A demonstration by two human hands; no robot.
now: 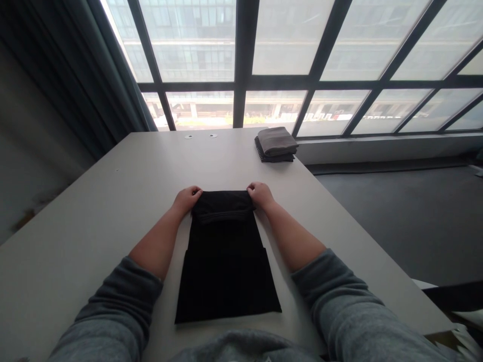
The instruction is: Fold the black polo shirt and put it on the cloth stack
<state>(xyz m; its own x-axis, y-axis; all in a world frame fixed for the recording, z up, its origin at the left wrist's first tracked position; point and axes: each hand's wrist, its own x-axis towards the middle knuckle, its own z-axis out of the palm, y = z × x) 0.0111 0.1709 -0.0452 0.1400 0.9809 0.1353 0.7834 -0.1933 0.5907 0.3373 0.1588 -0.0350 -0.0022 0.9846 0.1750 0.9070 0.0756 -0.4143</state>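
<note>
A black garment (226, 271) lies flat on the white table, its far end folded back toward me in a short flap. My left hand (187, 198) pinches the far left corner of that fold between thumb and fingers. At the far right corner, my right hand (260, 194) pinches the cloth in the same way. The fold's far edge runs nearly straight between both hands. Near my body, the wider end of the garment rests flat, with small steps along both side edges.
A stack of folded grey and dark cloths (277, 143) sits at the table's far right corner. The white table (94, 216) reaches to large windows. Two round inserts are set near its far edge. A dark curtain (83, 65) hangs at the left.
</note>
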